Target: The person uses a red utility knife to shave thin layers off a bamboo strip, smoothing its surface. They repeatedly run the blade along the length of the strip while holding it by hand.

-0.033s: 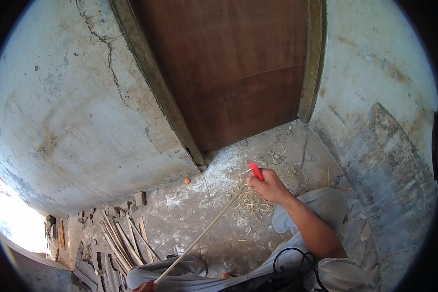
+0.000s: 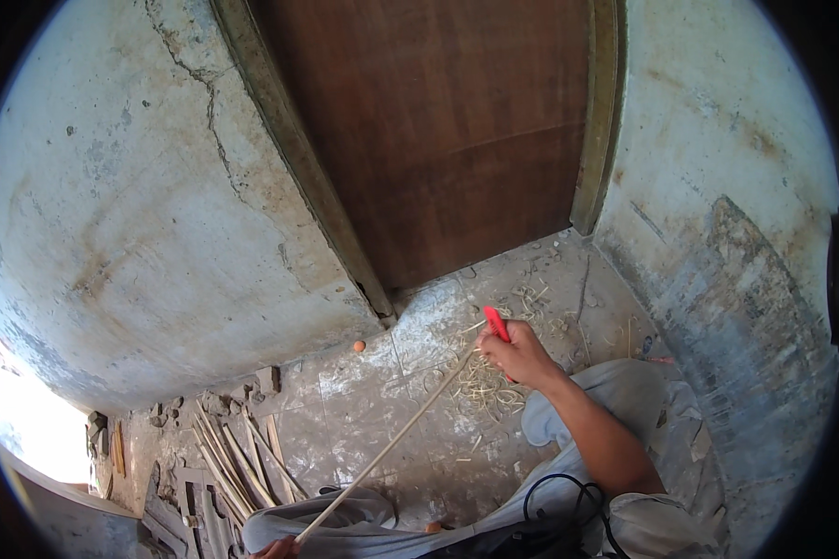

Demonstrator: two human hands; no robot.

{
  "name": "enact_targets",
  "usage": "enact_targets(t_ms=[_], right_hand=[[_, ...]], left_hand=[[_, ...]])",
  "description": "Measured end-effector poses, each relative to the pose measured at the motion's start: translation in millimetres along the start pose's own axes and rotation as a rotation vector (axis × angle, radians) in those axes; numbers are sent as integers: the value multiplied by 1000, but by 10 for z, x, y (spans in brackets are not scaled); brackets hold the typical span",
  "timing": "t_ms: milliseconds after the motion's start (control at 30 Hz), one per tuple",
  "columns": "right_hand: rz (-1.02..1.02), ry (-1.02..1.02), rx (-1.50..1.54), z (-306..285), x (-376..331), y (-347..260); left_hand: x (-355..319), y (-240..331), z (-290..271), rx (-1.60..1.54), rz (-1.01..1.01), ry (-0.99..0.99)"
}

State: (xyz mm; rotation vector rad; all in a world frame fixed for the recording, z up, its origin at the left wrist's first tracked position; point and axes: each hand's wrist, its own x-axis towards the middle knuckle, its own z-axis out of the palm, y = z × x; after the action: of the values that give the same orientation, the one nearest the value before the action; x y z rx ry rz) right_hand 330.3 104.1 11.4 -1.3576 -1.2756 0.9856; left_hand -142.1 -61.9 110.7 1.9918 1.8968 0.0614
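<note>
My right hand (image 2: 520, 356) is closed around a red utility knife (image 2: 496, 323), whose blade I cannot make out. The upper end of a long, thin bamboo strip (image 2: 391, 442) meets the fingers of that same hand. From there the strip slants down across my lap to my left hand (image 2: 276, 549), which grips its lower end. Only part of my left hand shows, at the bottom edge. Curly pale shavings (image 2: 489, 396) lie on the floor beneath and around my right hand.
A bundle of bamboo strips (image 2: 235, 461) lies at the lower left, beside flat grey boards (image 2: 196, 503). A small orange ball-like thing (image 2: 359, 347) rests near the left wall (image 2: 158, 233). Ahead stands a brown door (image 2: 438, 140). A black cord (image 2: 569, 480) loops over my lap.
My right hand has shifted slightly right with the red knife, which now stands a little higher, with more of its handle showing. The left hand and the bamboo strip look almost unmoved.
</note>
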Motion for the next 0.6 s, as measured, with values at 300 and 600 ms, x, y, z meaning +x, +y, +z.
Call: enact_targets(t_ms=[300, 600], right_hand=[[-261, 98, -478, 138, -146, 158], [-236, -63, -216, 574, -212, -335]], left_hand=[[608, 299, -412, 421, 437, 352], [1328, 1197, -685, 550, 561, 604]])
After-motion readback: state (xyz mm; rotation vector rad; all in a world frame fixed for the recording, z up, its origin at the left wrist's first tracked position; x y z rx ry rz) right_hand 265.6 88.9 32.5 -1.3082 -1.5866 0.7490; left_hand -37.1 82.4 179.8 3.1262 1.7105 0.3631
